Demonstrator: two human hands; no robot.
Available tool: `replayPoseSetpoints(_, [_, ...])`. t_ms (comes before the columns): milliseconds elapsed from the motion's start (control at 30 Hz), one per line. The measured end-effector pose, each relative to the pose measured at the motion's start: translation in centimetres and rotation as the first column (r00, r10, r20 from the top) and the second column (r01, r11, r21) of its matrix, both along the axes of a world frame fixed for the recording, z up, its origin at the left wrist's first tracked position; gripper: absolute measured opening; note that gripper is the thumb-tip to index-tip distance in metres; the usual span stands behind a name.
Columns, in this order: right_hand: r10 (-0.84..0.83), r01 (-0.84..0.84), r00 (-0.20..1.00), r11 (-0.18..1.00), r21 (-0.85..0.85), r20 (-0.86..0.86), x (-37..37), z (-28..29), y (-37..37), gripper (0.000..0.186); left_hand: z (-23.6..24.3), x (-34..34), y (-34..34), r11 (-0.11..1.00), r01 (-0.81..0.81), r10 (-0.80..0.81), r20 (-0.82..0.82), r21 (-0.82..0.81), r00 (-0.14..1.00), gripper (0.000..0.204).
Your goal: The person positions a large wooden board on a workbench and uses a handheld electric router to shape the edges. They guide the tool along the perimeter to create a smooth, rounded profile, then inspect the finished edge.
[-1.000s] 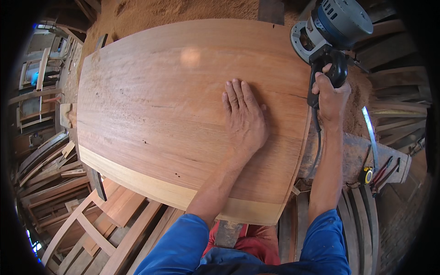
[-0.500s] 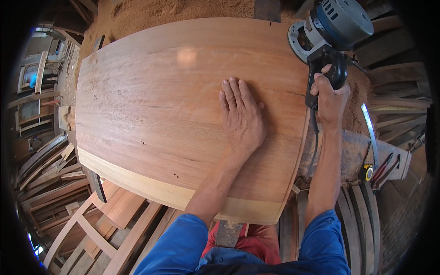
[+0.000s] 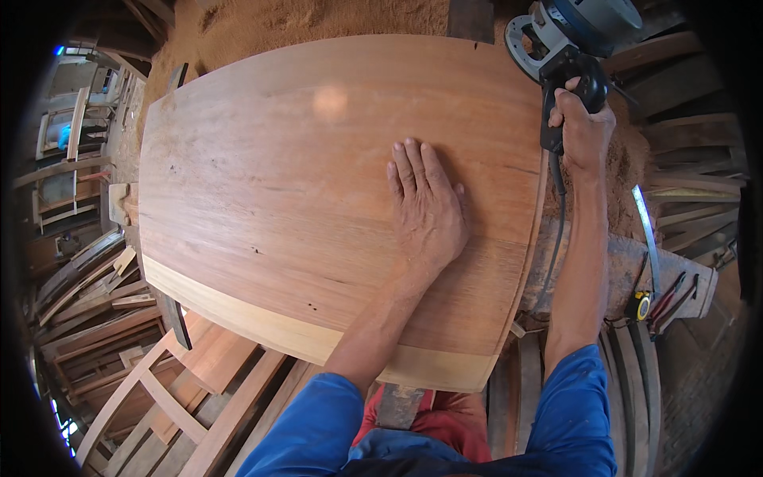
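Note:
A wide wooden panel [image 3: 262, 175] lies flat before me, reddish brown with a pale strip along its near edge. My left hand [image 3: 429, 205] rests flat on its right half, fingers stretched out. My right hand [image 3: 582, 131] is wrapped round the black handle of a router [image 3: 568, 40], a power tool with a silver and blue motor body. The router's round base sits at the panel's far right corner; its bit is hidden. From the handle a dark cord [image 3: 559, 215] runs down beside the panel's right edge.
Sawdust [image 3: 318, 24] is heaped beyond the panel. To the right, a metal ruler [image 3: 646, 230], a yellow tape measure [image 3: 638, 305] and pliers [image 3: 668, 302] lie on a wooden bench plank [image 3: 690, 278]. Stacked curved timbers [image 3: 691, 147] stand at right, chair-like frames [image 3: 163, 397] at lower left.
My right hand has pushed the router farther away and slightly right, toward the panel's far corner. The left hand stays flat on the panel. The whole view has shifted a little.

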State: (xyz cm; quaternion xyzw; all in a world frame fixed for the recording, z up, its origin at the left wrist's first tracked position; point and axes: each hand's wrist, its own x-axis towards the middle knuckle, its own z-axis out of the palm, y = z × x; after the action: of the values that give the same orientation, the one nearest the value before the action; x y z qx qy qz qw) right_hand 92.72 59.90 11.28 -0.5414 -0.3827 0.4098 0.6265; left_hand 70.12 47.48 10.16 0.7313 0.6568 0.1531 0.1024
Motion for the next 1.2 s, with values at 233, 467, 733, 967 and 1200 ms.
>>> replayPoseSetpoints(233, [-0.114,0.117,0.984,0.993,0.014,-0.138,2.3,2.9,-1.2,0.016,-0.6,0.2,0.1,1.0,-0.001,0.001,0.01,0.02,1.0,0.072])
replayPoseSetpoints(467, [-0.172,0.193,0.938,0.98,0.043,-0.302,7.7,7.4,-12.1,0.031,-0.6,0.3,0.6,0.998,0.017,-0.015,-0.04,0.059,0.999,0.069])
replayPoseSetpoints(733, [-0.361,0.375,0.797,0.924,-0.072,-0.484,9.7,11.4,-32.1,0.035,-2.0,-0.1,0.7,0.994,0.06,-0.052,-0.085,0.093,0.995,0.082])
replayPoseSetpoints(967, [-0.421,0.474,0.641,0.875,-0.1,-0.641,9.1,14.8,-47.1,0.036,-1.9,-0.3,1.4,0.996,0.084,-0.08,-0.159,0.019,0.984,0.094])
replayPoseSetpoints(1200, [-0.637,0.613,0.472,0.734,-0.293,-0.61,7.5,12.2,-57.3,0.034,-2.2,-1.1,-0.3,0.969,0.246,-0.24,-0.158,0.017,0.958,0.095])
